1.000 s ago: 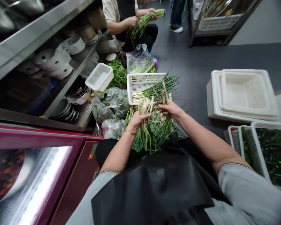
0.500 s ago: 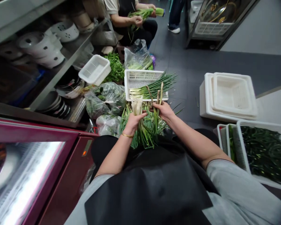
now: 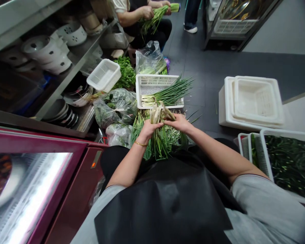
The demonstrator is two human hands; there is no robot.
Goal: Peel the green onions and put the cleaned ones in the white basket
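My left hand [image 3: 149, 130] is closed round a bunch of scallions [image 3: 156, 114], white ends up and green leaves hanging down over my lap. Close beside it, my right hand [image 3: 180, 122] grips a few more scallions [image 3: 169, 114], browner at the root end and tilted toward the left bunch. The two hands nearly touch; the right fingertips are partly hidden. Just beyond them stands a white perforated basket [image 3: 139, 90] with a spread of thin scallions [image 3: 170, 93] in it. Below my hands lies a heap of loose scallions [image 3: 138, 127].
Bagged greens [image 3: 116, 107] and a small white basket [image 3: 104, 75] are at the left, near a shelf of bowls [image 3: 47, 51]. A co-worker [image 3: 134, 20] sits ahead, holding celery-like stalks. White tubs [image 3: 254, 98] and a crate of dark green peppers [image 3: 289, 162] stand at the right.
My right hand has turned and come left toward my left hand, tipping its upright scallions over toward the bunch. The co-worker's hands have also shifted on the stalks.
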